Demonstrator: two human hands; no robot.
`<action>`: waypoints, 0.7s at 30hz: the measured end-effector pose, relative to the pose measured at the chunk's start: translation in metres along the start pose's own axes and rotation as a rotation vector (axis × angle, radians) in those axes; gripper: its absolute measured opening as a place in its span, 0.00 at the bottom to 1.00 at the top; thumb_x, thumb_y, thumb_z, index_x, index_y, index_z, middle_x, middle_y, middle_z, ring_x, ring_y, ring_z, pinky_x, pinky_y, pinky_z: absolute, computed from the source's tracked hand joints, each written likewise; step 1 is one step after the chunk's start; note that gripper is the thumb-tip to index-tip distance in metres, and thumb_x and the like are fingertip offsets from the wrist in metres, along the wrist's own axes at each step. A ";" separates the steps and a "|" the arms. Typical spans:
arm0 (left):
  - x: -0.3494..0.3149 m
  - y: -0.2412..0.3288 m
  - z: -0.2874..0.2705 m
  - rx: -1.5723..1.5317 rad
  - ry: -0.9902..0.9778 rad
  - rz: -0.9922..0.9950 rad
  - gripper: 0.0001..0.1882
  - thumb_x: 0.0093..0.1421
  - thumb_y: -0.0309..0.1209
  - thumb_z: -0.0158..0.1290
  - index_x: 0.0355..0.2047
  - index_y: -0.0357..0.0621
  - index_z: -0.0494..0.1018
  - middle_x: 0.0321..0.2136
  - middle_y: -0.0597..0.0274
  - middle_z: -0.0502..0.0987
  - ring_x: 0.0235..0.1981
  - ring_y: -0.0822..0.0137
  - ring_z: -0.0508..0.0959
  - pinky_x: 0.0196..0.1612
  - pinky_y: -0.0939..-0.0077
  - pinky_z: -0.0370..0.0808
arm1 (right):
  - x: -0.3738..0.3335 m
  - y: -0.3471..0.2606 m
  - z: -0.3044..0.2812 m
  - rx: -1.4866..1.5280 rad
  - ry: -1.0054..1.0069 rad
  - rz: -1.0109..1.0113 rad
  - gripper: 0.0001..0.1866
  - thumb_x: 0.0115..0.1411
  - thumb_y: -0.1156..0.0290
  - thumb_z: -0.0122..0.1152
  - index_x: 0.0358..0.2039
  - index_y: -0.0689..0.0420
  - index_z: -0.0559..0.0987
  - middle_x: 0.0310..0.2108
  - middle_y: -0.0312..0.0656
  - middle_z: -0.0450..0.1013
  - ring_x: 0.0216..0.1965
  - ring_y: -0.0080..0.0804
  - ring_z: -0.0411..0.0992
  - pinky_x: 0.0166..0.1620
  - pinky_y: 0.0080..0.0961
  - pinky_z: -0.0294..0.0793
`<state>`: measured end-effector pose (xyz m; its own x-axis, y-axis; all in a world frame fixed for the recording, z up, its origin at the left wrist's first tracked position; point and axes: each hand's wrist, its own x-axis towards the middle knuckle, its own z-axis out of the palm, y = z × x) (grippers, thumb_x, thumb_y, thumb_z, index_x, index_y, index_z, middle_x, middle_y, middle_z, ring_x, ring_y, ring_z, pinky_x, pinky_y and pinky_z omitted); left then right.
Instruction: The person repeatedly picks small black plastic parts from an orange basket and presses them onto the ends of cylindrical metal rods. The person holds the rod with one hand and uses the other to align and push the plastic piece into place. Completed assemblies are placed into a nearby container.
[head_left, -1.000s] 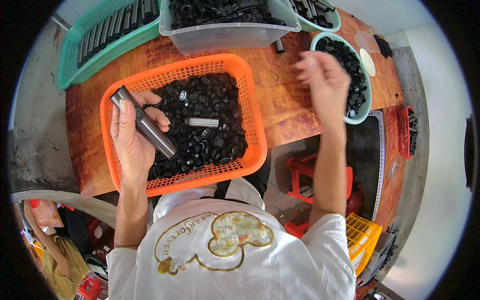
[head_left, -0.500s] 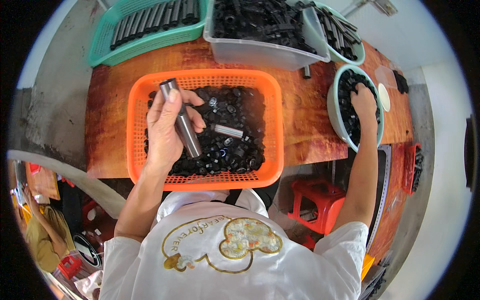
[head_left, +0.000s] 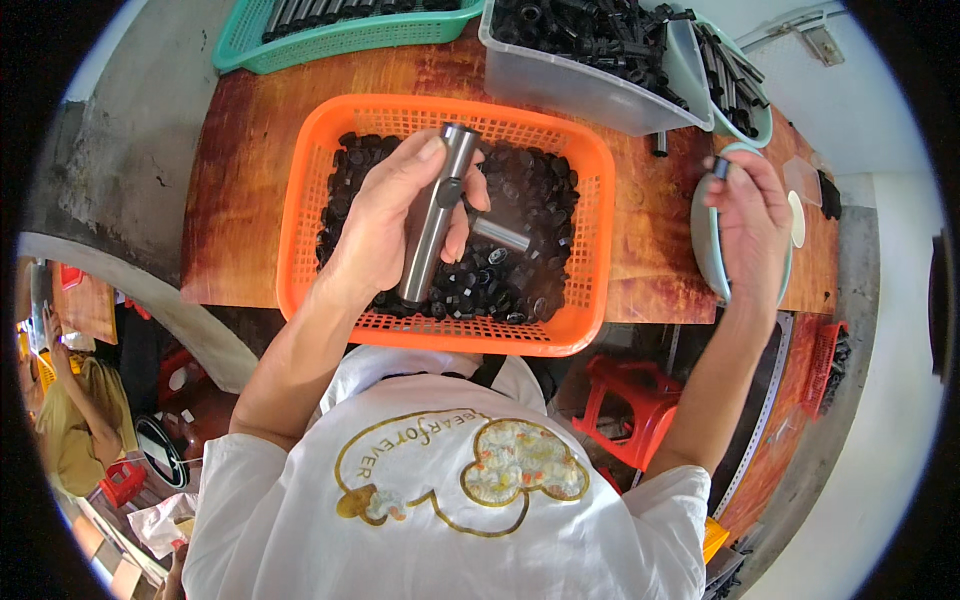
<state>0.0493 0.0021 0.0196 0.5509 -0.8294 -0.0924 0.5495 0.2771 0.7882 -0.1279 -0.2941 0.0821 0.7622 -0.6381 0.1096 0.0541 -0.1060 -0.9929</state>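
Observation:
In my left hand is a grey metal tube with a dark oval spot on its side. Its upper end leans to the right, and my fingers wrap round it above the orange basket. Small black parts fill the basket, and a shorter shiny metal tube lies on them. My right hand is raised over the pale green bowl, pinching a small dark cylindrical piece between thumb and fingers. The hand and forearm hide most of the bowl's contents.
Behind the basket stand a green basket of tubes, a clear plastic bin of black parts and another tub of tubes. A red stool is under the table. A person sits at far left.
My right hand has come up out of the bowl with a small dark piece. The tube in my left hand has turned from leaning left to leaning right. The whole view has shifted.

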 end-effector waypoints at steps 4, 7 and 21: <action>-0.003 -0.002 0.000 0.051 -0.093 -0.032 0.24 0.69 0.45 0.45 0.51 0.34 0.67 0.30 0.52 0.76 0.16 0.69 0.74 0.19 0.81 0.72 | -0.015 0.006 0.073 0.184 -0.194 0.039 0.09 0.61 0.74 0.61 0.41 0.61 0.79 0.35 0.37 0.78 0.31 0.19 0.73 0.36 0.18 0.74; -0.006 -0.003 0.000 0.088 -0.102 -0.028 0.24 0.69 0.45 0.45 0.51 0.34 0.68 0.29 0.54 0.76 0.17 0.69 0.74 0.20 0.81 0.73 | -0.021 0.016 0.108 0.365 -0.295 0.065 0.08 0.59 0.75 0.64 0.40 0.61 0.79 0.36 0.39 0.79 0.31 0.17 0.73 0.34 0.15 0.73; -0.009 0.000 -0.002 0.131 -0.210 -0.034 0.26 0.64 0.41 0.48 0.56 0.33 0.65 0.29 0.49 0.77 0.18 0.67 0.75 0.21 0.78 0.74 | -0.039 0.034 0.145 0.423 -0.408 -0.143 0.13 0.61 0.76 0.63 0.46 0.62 0.76 0.45 0.47 0.77 0.41 0.25 0.74 0.45 0.21 0.73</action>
<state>0.0455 0.0110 0.0195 0.3835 -0.9235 -0.0030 0.4722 0.1933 0.8601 -0.0619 -0.1627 0.0372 0.9097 -0.2872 0.2999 0.3623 0.1963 -0.9111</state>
